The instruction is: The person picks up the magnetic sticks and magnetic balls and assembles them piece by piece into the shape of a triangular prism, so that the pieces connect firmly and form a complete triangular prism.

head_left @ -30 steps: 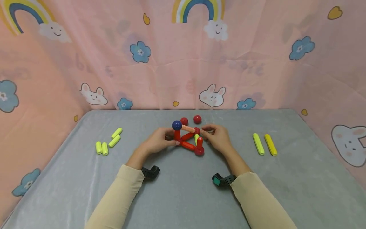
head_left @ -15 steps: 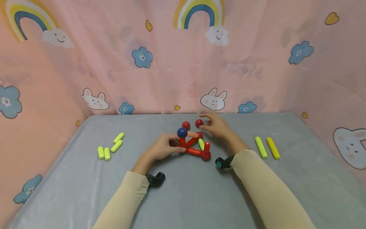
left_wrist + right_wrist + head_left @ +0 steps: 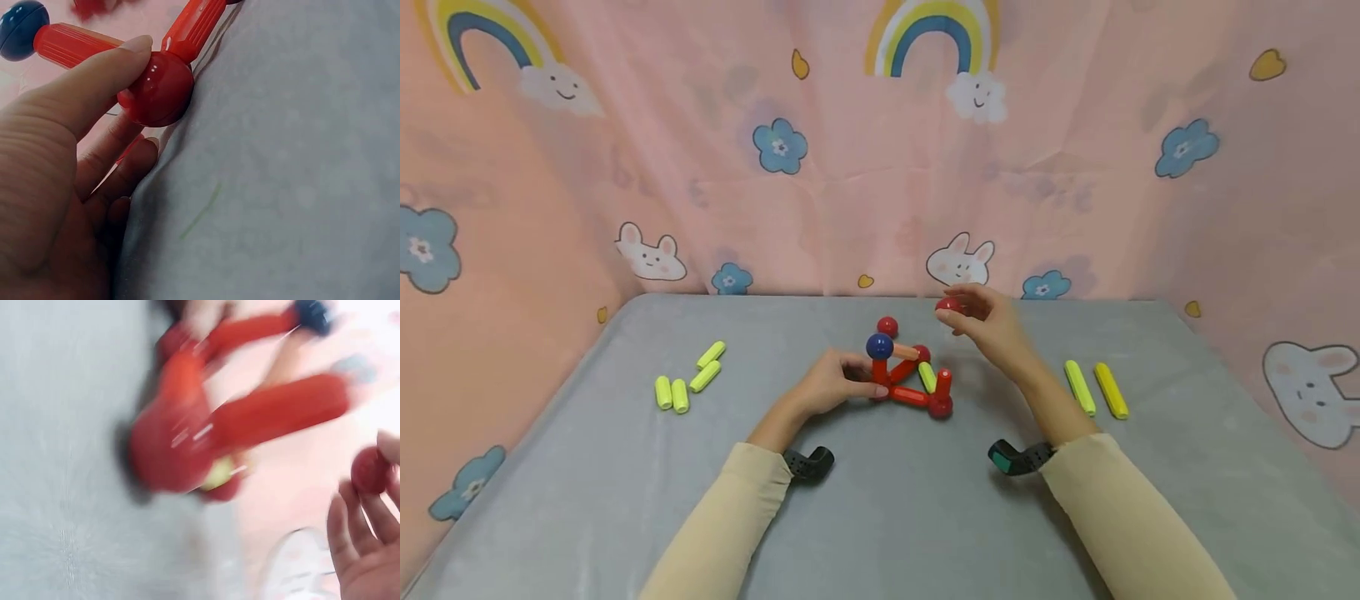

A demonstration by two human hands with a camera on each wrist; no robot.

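Observation:
My left hand point(image 3: 831, 383) holds the left corner of a structure of magnetic rods and balls on the table. In the left wrist view, the thumb and fingers grip its red corner ball point(image 3: 164, 90). A blue ball point(image 3: 880, 346) tops the upright rod at that corner, and a peach rod point(image 3: 906, 352) slants back from it. Another red rod point(image 3: 944, 383) stands on the front right ball with its top end bare. My right hand point(image 3: 996, 337) pinches a loose red ball point(image 3: 369, 471) in the air, behind and right of the structure. The right wrist view is blurred.
One more red ball point(image 3: 887, 326) lies behind the structure. Several short yellow-green rods point(image 3: 705, 377) lie at the left. A long yellow-green rod point(image 3: 1079, 387) and a yellow rod point(image 3: 1111, 390) lie at the right. A pink printed curtain point(image 3: 850, 217) hangs behind the grey table point(image 3: 880, 517).
My right hand has left the structure's right side, taken the rear right red ball and lifted it up and to the right. My left hand keeps its hold on the corner.

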